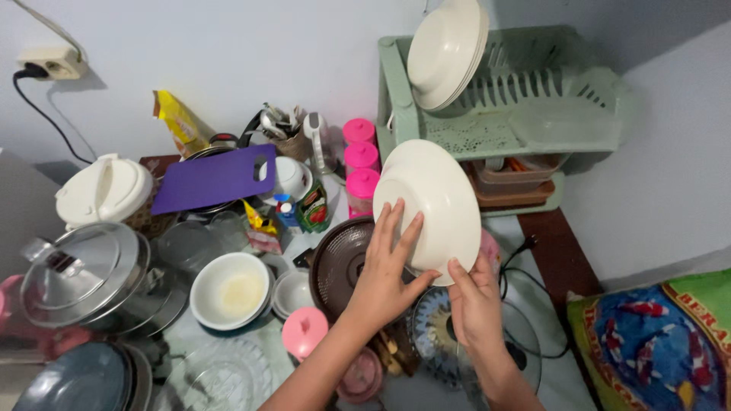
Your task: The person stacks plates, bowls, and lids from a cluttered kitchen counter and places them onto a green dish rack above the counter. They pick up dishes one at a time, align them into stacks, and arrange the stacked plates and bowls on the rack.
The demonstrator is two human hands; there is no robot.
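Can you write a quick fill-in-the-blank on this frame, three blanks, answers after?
1. Both hands, left hand and right hand, hold a cream-white ____.
2. The stacked plates lean in a pale ____ dish rack.
3. The cutting board left of the pink-lidded jars is ____ in colour.

Missing words: plate; green; purple

The table (pixel 560 251) is full. A green dish rack (pixel 533 114) stands far right. A white rice cooker (pixel 103 190) sits far left, with silver pots (pixel 84 274) near it. A white bowl (pixel 230 291) and pink jars (pixel 359 156) stand in the middle.
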